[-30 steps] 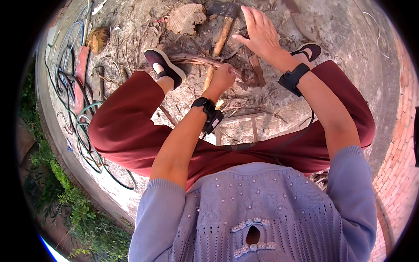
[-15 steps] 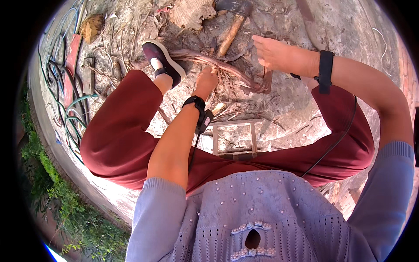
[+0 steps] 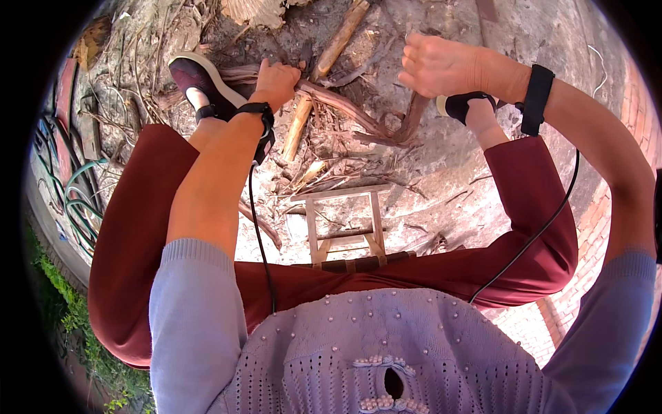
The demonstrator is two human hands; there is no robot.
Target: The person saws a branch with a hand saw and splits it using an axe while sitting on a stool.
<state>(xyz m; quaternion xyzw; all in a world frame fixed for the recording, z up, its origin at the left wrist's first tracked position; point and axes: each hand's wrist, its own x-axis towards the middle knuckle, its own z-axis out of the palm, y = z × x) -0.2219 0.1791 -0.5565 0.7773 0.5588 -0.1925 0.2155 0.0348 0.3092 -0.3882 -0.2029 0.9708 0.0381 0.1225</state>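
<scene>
A long, brownish strip of bark [image 3: 345, 105] lies bent across the littered ground in front of me. My left hand [image 3: 277, 84] is closed over its left part, beside my left shoe. My right hand [image 3: 438, 65] is curled into a fist above my right shoe, and the strip's upturned right end runs up to it; the exact grip is hidden under the fingers. Between my hands, a pale wooden handle [image 3: 341, 38] slants beneath the strip, with a similar pale length of wood [image 3: 298, 127] on the near side.
A low wooden stool frame [image 3: 345, 192] stands between my legs. At the left are coiled hoses [image 3: 76, 190], a reddish board [image 3: 65, 117] and scattered twigs [image 3: 141, 65]. A cut log [image 3: 255, 10] sits at the far edge. Brick paving [image 3: 586, 228] borders the right side.
My left hand has moved left and away from me along the bark strip. My right hand has curled into a fist. The view has shifted, and the axe head has left the picture.
</scene>
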